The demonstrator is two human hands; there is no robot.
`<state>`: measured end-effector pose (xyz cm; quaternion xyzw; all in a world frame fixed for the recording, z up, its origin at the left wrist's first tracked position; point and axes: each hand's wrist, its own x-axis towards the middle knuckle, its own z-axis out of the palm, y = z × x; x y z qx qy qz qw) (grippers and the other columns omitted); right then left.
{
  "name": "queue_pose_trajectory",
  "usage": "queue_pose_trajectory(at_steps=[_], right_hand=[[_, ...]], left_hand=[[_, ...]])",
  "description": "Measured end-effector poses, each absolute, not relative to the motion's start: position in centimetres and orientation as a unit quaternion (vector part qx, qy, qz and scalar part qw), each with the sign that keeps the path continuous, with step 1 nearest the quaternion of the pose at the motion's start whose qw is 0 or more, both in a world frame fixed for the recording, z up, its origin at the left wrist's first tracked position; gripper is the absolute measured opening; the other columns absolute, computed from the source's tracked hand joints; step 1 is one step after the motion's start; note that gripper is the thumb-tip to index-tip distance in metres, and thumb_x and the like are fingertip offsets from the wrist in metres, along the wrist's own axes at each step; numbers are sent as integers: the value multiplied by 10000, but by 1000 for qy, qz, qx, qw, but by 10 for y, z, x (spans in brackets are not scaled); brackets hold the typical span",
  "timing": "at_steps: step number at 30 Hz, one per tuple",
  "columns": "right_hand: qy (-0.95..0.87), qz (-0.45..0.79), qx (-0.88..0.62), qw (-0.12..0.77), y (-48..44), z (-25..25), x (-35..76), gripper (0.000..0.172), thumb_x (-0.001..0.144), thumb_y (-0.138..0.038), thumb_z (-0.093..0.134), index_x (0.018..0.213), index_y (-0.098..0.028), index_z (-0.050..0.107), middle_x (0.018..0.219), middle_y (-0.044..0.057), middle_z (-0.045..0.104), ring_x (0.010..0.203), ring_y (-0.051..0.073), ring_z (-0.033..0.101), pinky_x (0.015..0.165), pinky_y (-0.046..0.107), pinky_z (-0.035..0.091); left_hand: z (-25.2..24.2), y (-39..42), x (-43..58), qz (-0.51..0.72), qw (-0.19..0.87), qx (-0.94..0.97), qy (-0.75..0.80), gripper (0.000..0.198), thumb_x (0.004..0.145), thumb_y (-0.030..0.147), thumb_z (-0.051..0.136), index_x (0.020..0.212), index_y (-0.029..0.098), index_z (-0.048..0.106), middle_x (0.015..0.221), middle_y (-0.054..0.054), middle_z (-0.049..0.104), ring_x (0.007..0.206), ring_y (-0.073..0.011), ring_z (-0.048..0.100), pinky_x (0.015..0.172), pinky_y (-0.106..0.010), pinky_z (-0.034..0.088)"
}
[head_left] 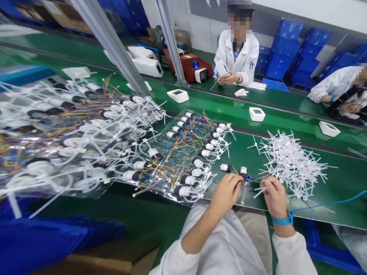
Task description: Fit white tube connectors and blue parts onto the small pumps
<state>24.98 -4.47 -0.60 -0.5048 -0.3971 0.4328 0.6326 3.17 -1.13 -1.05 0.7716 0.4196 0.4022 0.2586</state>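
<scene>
My left hand (pixel 226 193) is closed at the fingertips on a bundle of thin coloured wires (pixel 258 178). Two small black-and-white cylinders (pixel 226 167) lie just beyond those fingers, joined to the wires, along with a small blue part (pixel 248 177). To the right, my right hand (pixel 274 194) is pinched near the other end of the wires. A white branched tube piece (pixel 259 192) sticks out from its fingertips; the exact grip is hidden. A blue wrist strap (pixel 282 220) with a cord is on the right wrist. Beside that hand lies a pile of white tube pieces (pixel 295 164).
Clear plastic trays (pixel 160 187) of wired cylinders with white tubes are to the left, stacked higher at far left. White device housings (pixel 177 96) sit on the green conveyor (pixel 212 109) beyond. A metal post (pixel 114 46) rises at left. Two co-workers (pixel 237 57) sit opposite.
</scene>
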Motion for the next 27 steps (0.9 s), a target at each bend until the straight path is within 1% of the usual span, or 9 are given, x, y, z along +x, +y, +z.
queue_pose_trajectory(at_steps=[4, 7, 10, 14, 17, 19, 20, 23, 27], right_hand=[[-356, 443, -489, 662, -42, 0, 246, 326, 914, -529, 926, 859, -244, 777, 729, -12, 599, 641, 150, 472, 604, 304, 392], [-317, 446, -475, 689, -40, 4, 246, 364, 874, -535, 958, 826, -244, 745, 790, -3, 632, 643, 140, 471, 607, 297, 419], [-300, 453, -468, 697, -39, 6, 247, 361, 882, -533, 952, 841, -245, 739, 772, -18, 597, 630, 131, 453, 607, 286, 420], [-311, 466, -467, 684, -40, 6, 247, 375, 914, -530, 930, 827, -241, 708, 757, -22, 577, 644, 139, 464, 605, 283, 404], [-334, 468, -478, 664, -40, 6, 246, 366, 936, -537, 906, 837, -248, 704, 736, -18, 571, 662, 161, 472, 614, 299, 399], [-348, 465, -491, 649, -41, 5, 246, 353, 946, -545, 890, 856, -252, 715, 740, -11, 581, 673, 174, 476, 622, 308, 398], [-356, 462, -498, 643, -41, 5, 246, 351, 950, -553, 881, 865, -253, 720, 744, -6, 587, 677, 179, 477, 624, 314, 398], [-376, 452, -511, 628, -41, 5, 245, 363, 957, -581, 857, 881, -255, 717, 747, 1, 587, 681, 192, 473, 624, 324, 401], [-358, 459, -496, 644, -40, 8, 244, 382, 970, -564, 846, 847, -257, 654, 737, -13, 545, 669, 180, 457, 620, 313, 402]], left_hand=[[-12, -10, 30, 425, 263, 759, 418, 229, 1111, 150, 536, 1222, 244, 712, 1164, -60, 784, 1097, -232, 736, 978, -363, 585], [-11, -10, 28, 433, 271, 748, 424, 240, 1080, 113, 517, 1164, 242, 701, 1123, -52, 782, 1068, -221, 743, 963, -344, 583], [-9, -11, 29, 429, 272, 741, 439, 255, 1056, 96, 497, 1128, 244, 692, 1093, -45, 768, 1059, -222, 737, 955, -347, 577], [-6, -14, 32, 406, 256, 738, 474, 97, 1075, 263, 633, 1141, 231, 697, 1162, -82, 702, 1096, -251, 718, 965, -375, 583], [-2, -15, 32, 374, 241, 779, 442, 340, 1004, 413, 802, 1267, 227, 692, 1316, -129, 656, 1206, -304, 683, 1030, -425, 583], [1, -14, 30, 334, 244, 821, 393, 503, 966, 446, 858, 1378, 236, 660, 1402, -139, 659, 1265, -332, 657, 1065, -458, 571], [2, -14, 30, 310, 248, 838, 375, 532, 973, 435, 855, 1423, 245, 642, 1417, -132, 674, 1263, -333, 657, 1058, -463, 569], [1, -13, 30, 263, 246, 858, 367, 421, 1056, 339, 750, 1455, 265, 638, 1311, -94, 752, 1152, -305, 682, 978, -446, 561], [-5, -12, 32, 267, 227, 860, 372, 258, 1122, 268, 623, 1366, 270, 705, 1140, -60, 781, 1024, -275, 668, 900, -414, 529]])
